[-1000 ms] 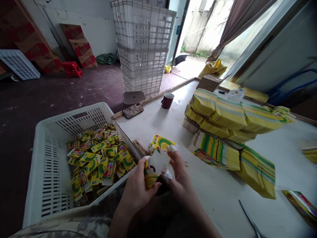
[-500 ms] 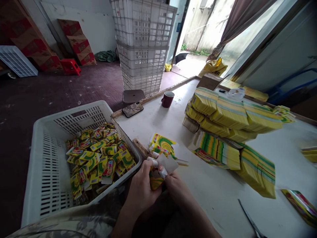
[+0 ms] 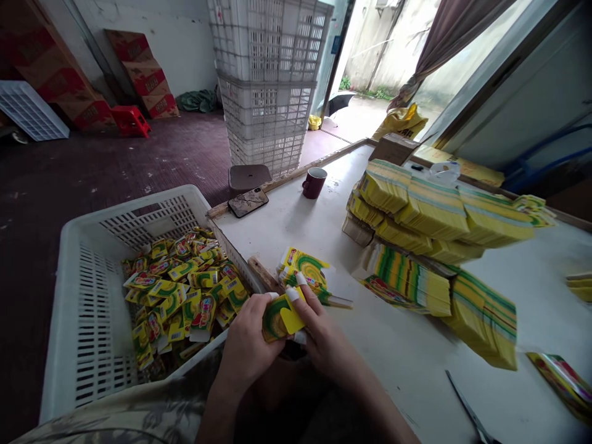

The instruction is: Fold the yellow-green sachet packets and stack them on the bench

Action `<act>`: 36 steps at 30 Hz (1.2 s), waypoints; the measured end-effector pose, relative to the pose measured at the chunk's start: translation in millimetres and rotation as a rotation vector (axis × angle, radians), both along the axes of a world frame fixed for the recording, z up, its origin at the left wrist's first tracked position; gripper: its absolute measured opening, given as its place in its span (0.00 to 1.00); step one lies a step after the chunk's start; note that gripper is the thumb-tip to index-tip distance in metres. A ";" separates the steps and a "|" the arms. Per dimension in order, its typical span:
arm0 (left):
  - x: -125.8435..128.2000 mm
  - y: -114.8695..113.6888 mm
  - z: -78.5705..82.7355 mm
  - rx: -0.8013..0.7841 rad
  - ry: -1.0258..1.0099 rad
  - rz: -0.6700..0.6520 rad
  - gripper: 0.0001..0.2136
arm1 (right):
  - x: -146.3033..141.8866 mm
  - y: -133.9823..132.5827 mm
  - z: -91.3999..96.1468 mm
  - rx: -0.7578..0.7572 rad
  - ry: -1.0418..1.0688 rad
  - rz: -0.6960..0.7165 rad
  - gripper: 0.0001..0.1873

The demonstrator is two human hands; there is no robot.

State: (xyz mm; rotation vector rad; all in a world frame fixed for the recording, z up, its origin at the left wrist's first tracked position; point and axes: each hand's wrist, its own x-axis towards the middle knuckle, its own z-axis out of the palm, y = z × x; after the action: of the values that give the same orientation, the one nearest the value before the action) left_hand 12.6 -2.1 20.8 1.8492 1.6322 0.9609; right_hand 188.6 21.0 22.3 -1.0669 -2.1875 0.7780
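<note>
Between my two hands is a small yellow and green printed carton (image 3: 274,319) with a yellow end flap sticking out. My left hand (image 3: 250,338) grips its left side. My right hand (image 3: 319,327) is closed on the flap end, with white-wrapped fingertips lying over it. Just beyond my fingers, flat printed cartons (image 3: 308,269) lie on the white table (image 3: 370,364), near a wooden stick (image 3: 263,274). To my left, a white plastic basket (image 3: 69,296) holds a heap of similar small cartons (image 3: 187,287).
Bundled flat cartons (image 3: 430,209) are stacked on the table at right. A maroon mug (image 3: 314,183) and a phone (image 3: 248,202) stand by the far edge. Scissors (image 3: 469,407) lie at front right. Tall stacked crates (image 3: 272,92) rise behind the table.
The carton has turned in my hands: its pale open flap no longer shows, and a yellow flap now faces up. My right fingers have moved up over its end.
</note>
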 end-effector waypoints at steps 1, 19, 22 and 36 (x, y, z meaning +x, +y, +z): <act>-1.8 -0.6 1.8 0.002 0.012 -0.009 0.21 | 1.7 0.8 2.1 -0.009 -0.020 0.012 0.30; 2.3 -4.6 11.7 -0.036 -0.016 -0.026 0.23 | 7.4 -6.4 4.5 -0.233 0.282 0.040 0.33; 2.8 -3.0 8.7 -0.036 -0.030 -0.021 0.22 | 3.8 -5.5 6.9 -0.258 0.274 0.002 0.31; -18.1 10.0 -13.2 0.143 -0.371 0.561 0.34 | 30.3 44.9 -18.5 0.117 -0.367 -0.544 0.26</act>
State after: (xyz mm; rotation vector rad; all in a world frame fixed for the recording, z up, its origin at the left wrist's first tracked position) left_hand -5.5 7.9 7.6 1.1947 1.9060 1.5808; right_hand 218.9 65.9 3.8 -1.7431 -2.0302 0.2183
